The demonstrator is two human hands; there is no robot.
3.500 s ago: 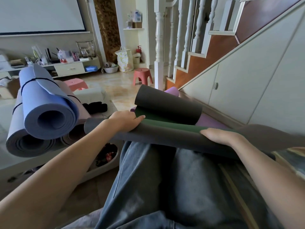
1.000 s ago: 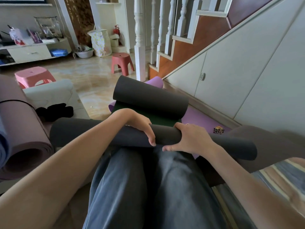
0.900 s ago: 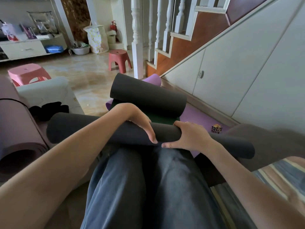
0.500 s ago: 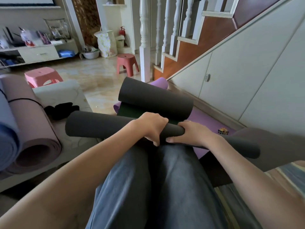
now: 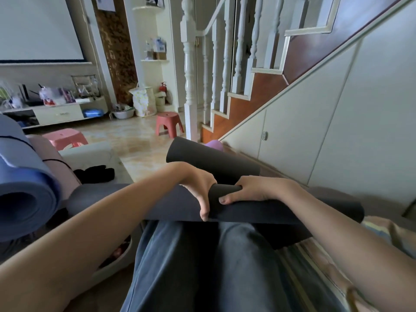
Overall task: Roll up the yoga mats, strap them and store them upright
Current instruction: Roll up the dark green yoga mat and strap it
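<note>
A dark grey yoga mat (image 5: 281, 210) lies rolled into a long tube across my lap. My left hand (image 5: 199, 188) grips the roll near its middle, fingers curled over the top. My right hand (image 5: 254, 190) grips it right beside the left, thumb on the near side. The mat's unrolled far end (image 5: 209, 157) curls up on the floor beyond, with a purple mat (image 5: 213, 145) showing behind it. At the left, a rolled blue mat (image 5: 22, 190) and a rolled pink mat (image 5: 56, 163) lie strapped with black bands.
A white staircase post (image 5: 190, 86) and the under-stair panel wall (image 5: 337, 120) close in the right side. A red stool (image 5: 168, 123) and a pink stool (image 5: 65, 137) stand on the tiled floor. Black cloth (image 5: 94, 173) lies on a pale cushion at the left.
The mat went from loosely open across my lap to a tight roll. My hands came together at the middle, and the roll has grown toward the far curled end.
</note>
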